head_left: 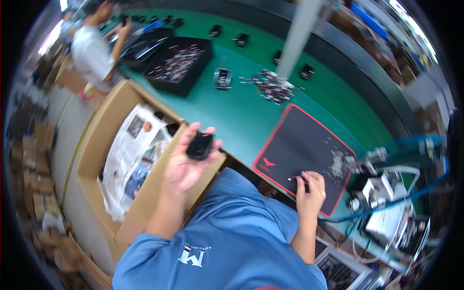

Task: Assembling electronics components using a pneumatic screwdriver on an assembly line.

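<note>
My left hand (186, 162) is raised palm up above the flap of a cardboard box (87, 164), its fingers curled round a small black block-shaped part (199, 146). The picture is too blurred to show that part's exact kind. Over the near edge of a black mat with a red border (295, 140), my right hand (311, 193) is closed in a pinch. A small dark piece with a short reddish wire and pale tip (293, 179) sticks out of its fingertips; the rest of it is hidden. Many tiny pale bits (337, 164) lie scattered on the mat's right side.
Printed paper (133, 159) lines the box. On the green table (237, 125) lie a heap of small wired parts (273, 87), a black tray (205, 58) of similar parts and several black blocks (242, 39). A metal post rises behind. Tubed equipment (382, 193) stands right; another person (94, 48) works far left.
</note>
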`<move>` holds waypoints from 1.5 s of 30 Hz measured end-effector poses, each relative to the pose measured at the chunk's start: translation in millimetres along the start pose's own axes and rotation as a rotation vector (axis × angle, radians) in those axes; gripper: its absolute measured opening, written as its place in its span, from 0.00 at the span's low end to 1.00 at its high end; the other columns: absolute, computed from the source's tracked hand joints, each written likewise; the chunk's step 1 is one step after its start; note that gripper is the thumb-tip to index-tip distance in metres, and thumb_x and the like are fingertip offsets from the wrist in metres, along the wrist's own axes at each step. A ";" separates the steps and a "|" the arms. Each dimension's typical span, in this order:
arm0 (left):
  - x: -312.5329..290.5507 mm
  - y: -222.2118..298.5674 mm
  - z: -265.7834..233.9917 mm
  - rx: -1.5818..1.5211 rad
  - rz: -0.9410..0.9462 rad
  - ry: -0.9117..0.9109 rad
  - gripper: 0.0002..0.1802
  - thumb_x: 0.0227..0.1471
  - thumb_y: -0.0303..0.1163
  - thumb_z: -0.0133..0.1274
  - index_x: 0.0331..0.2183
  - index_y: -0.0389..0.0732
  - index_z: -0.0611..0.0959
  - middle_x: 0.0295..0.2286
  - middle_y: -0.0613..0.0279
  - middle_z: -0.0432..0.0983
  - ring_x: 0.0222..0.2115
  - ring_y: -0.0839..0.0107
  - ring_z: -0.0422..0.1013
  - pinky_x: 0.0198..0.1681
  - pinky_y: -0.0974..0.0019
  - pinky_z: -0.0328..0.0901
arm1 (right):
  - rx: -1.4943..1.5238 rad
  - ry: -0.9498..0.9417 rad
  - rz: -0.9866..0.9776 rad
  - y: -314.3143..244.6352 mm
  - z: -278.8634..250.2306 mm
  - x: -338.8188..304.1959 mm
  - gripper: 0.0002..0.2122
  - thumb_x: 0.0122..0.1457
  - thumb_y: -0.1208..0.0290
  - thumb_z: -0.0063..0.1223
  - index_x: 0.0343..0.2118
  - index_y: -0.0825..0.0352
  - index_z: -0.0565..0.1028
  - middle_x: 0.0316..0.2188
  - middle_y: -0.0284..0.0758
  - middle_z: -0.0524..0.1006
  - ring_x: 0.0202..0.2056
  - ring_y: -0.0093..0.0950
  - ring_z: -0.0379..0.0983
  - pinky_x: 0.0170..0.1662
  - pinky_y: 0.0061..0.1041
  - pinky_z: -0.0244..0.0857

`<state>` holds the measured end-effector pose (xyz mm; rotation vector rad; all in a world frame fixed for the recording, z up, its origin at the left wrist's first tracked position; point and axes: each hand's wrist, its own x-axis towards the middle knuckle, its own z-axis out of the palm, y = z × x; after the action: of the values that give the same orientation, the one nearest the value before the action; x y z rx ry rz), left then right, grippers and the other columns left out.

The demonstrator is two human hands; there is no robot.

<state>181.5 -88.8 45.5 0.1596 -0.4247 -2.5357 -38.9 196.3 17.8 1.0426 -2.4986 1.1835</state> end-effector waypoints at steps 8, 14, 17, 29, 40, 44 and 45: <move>125.8 -164.1 11.7 0.504 -0.375 -0.383 0.27 0.52 0.24 0.68 0.52 0.41 0.75 0.57 0.54 0.69 0.61 0.56 0.67 0.64 0.51 0.68 | -0.036 0.051 0.155 14.1 -16.3 -24.7 0.08 0.51 0.79 0.68 0.35 0.69 0.83 0.37 0.40 0.82 0.39 0.40 0.80 0.43 0.35 0.75; 125.9 -177.2 19.6 1.351 -0.019 -0.828 0.28 0.44 0.28 0.74 0.43 0.41 0.74 0.55 0.55 0.71 0.60 0.56 0.67 0.61 0.55 0.66 | -0.009 -0.069 0.144 10.4 -29.0 -13.2 0.07 0.54 0.80 0.67 0.37 0.69 0.85 0.39 0.40 0.83 0.36 0.36 0.83 0.38 0.30 0.78; 121.4 -172.6 23.6 1.530 0.164 -0.951 0.31 0.40 0.31 0.76 0.44 0.42 0.75 0.54 0.55 0.72 0.58 0.53 0.69 0.61 0.52 0.62 | 0.046 -0.118 0.221 6.3 -35.6 -12.9 0.07 0.54 0.80 0.67 0.36 0.71 0.84 0.39 0.42 0.83 0.38 0.39 0.82 0.41 0.32 0.77; 114.5 -177.9 12.1 1.616 0.234 -0.956 0.43 0.35 0.35 0.78 0.54 0.46 0.74 0.52 0.59 0.72 0.55 0.60 0.69 0.54 0.52 0.57 | -0.154 -0.006 -0.076 -23.6 -3.3 7.7 0.09 0.49 0.81 0.67 0.35 0.68 0.82 0.38 0.36 0.82 0.38 0.36 0.76 0.43 0.34 0.73; 114.3 -176.8 15.8 1.615 0.246 -0.992 0.43 0.35 0.35 0.77 0.54 0.46 0.74 0.52 0.59 0.72 0.55 0.59 0.69 0.53 0.53 0.56 | -0.231 -0.235 0.140 -30.8 -11.9 23.4 0.11 0.50 0.78 0.67 0.38 0.67 0.84 0.35 0.37 0.72 0.40 0.38 0.71 0.43 0.36 0.71; 114.4 -175.8 15.5 1.617 0.239 -0.966 0.41 0.37 0.36 0.77 0.53 0.46 0.75 0.52 0.59 0.72 0.55 0.59 0.68 0.53 0.53 0.56 | -0.165 -0.287 0.089 -28.1 -22.9 26.1 0.12 0.51 0.79 0.66 0.40 0.66 0.84 0.36 0.38 0.73 0.39 0.38 0.73 0.43 0.37 0.71; 114.8 -175.8 15.1 1.612 0.248 -0.950 0.40 0.38 0.37 0.76 0.52 0.46 0.75 0.52 0.59 0.71 0.55 0.59 0.68 0.53 0.54 0.56 | -0.088 -0.271 0.124 -30.6 -30.2 26.4 0.13 0.52 0.78 0.66 0.42 0.66 0.84 0.36 0.38 0.73 0.38 0.38 0.74 0.42 0.36 0.72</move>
<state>-7.0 -7.8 -1.5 -0.4984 -2.4779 -1.2577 -41.6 191.6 67.9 1.1052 -2.8310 1.0105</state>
